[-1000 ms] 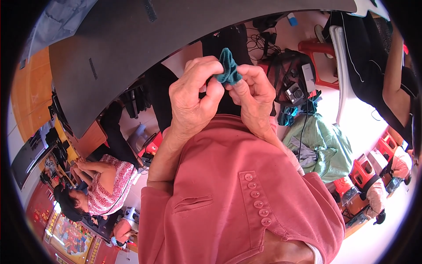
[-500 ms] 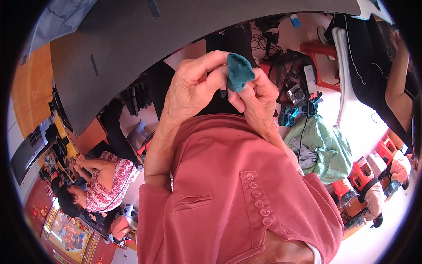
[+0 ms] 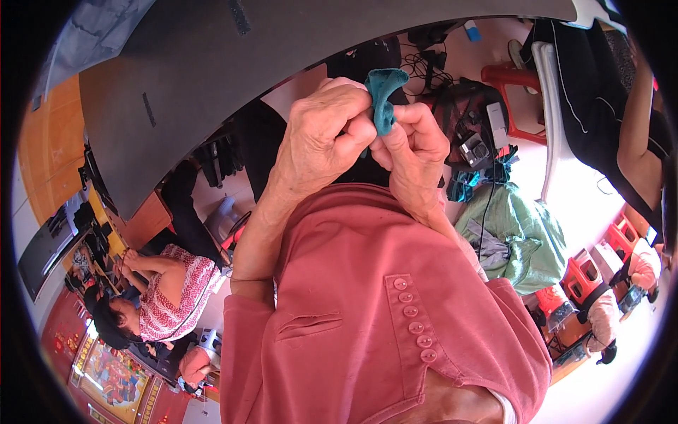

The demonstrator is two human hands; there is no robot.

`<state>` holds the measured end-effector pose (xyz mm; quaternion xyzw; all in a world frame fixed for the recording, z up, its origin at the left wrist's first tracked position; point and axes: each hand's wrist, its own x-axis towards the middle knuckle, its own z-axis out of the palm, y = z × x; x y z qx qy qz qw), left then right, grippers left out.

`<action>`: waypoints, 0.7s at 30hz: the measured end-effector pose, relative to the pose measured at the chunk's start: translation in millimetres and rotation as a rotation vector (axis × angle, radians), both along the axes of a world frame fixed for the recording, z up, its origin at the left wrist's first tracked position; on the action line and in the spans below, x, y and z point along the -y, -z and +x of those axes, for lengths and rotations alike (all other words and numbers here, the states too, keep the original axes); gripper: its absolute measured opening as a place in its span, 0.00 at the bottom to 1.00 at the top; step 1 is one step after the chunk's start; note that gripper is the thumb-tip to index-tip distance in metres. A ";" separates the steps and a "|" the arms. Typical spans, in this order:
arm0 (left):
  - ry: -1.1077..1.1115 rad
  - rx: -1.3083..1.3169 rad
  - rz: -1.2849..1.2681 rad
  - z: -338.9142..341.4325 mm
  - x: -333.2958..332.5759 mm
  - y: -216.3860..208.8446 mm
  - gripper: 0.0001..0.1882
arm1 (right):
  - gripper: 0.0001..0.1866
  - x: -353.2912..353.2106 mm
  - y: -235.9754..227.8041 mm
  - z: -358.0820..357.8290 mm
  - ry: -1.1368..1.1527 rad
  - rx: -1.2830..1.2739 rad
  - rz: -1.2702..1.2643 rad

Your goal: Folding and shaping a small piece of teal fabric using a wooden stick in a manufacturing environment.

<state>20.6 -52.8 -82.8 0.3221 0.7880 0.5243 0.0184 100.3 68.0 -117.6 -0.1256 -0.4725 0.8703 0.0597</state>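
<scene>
A small teal piece of cloth is held up in front of my chest, near the table's edge. My left hand pinches its left side between thumb and curled fingers. On the other side, my right hand grips the lower right part of the cloth with thumb and fingertips. The cloth is folded and curls over at its top. What part of it lies inside my fingers is hidden.
A dark table spans the upper left, just beyond my hands. To the right lie a green sack, a dark bag with small devices, and a red stool. One person sits at left; another person is at right.
The cloth has turned and folded between my fingers, its broad face narrowing and its top edge curling over to the right. Both hands keep hold and have shifted slightly.
</scene>
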 end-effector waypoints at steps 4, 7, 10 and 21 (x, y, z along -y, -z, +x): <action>0.037 -0.004 -0.023 1.7 -2.5 3.5 0.04 | 0.07 -0.3 -0.6 -1.7 0.144 -0.030 0.078; -0.075 0.129 -0.063 11.4 0.6 -5.9 0.06 | 0.07 0.6 -2.0 -4.3 0.196 -0.022 0.123; -0.227 0.033 -0.004 11.9 -1.3 -23.4 0.08 | 0.08 5.4 -4.6 -2.9 0.214 -0.007 0.315; -0.294 -0.207 -0.042 12.6 -18.8 -20.3 0.05 | 0.10 7.5 2.1 -4.4 0.267 -0.147 0.417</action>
